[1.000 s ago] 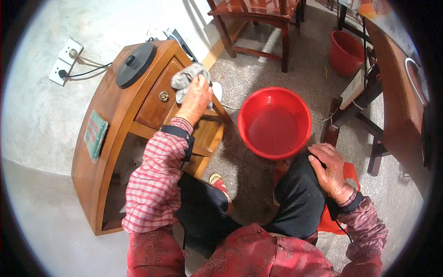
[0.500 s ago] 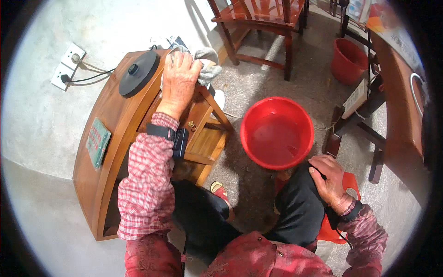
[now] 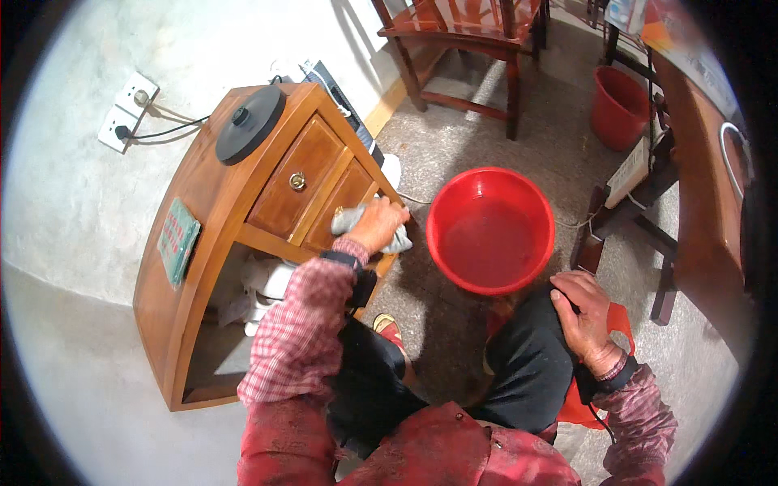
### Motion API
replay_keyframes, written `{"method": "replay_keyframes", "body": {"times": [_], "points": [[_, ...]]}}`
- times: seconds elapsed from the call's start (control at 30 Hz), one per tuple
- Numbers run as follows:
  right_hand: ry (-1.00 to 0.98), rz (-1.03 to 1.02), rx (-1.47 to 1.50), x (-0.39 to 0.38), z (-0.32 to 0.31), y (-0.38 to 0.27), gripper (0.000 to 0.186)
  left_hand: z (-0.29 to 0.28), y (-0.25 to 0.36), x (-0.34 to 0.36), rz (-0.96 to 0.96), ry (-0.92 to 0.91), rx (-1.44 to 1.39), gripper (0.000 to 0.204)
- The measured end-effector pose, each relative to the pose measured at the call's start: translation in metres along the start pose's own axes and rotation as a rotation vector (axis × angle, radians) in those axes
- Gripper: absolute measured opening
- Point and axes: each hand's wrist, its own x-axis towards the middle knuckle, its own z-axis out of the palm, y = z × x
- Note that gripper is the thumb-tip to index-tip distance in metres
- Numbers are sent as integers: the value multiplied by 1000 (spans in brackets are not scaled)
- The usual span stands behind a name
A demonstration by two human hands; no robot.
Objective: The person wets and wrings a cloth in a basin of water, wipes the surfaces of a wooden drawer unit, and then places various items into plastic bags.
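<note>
My left hand [image 3: 378, 224] is closed over a grey cloth [image 3: 347, 219], pressing it against the lower front of a wooden cabinet [image 3: 275, 243]. Cloth sticks out on both sides of the fingers. Above it is a drawer [image 3: 298, 178] with a round brass pull. My right hand [image 3: 583, 314] lies on my right knee, fingers stretched out and holding nothing. A red basin [image 3: 489, 279] with water in it stands on the floor between the cabinet and my right knee.
On the cabinet top sit a black round kettle base [image 3: 251, 125] and a green packet [image 3: 177, 241]. White things lie in the cabinet's open compartment. A wooden chair [image 3: 466, 44], a red bucket [image 3: 620, 105] and a table [image 3: 698, 178] stand beyond. A cord crosses the floor behind the basin.
My left hand has brought the cloth from the cabinet's top edge down its front, toward the basin side. The drawer front has come into sight. My right hand stays on the knee.
</note>
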Motion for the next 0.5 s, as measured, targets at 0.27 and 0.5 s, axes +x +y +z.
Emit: {"method": "replay_keyframes", "body": {"times": [0.27,0.5], "points": [[-26,-6,-24,4,1,0,16,-152,-9,38,22,601,247,25],[-61,7,-5,10,10,-6,17,-58,-51,52,0,186,580,12]]}}
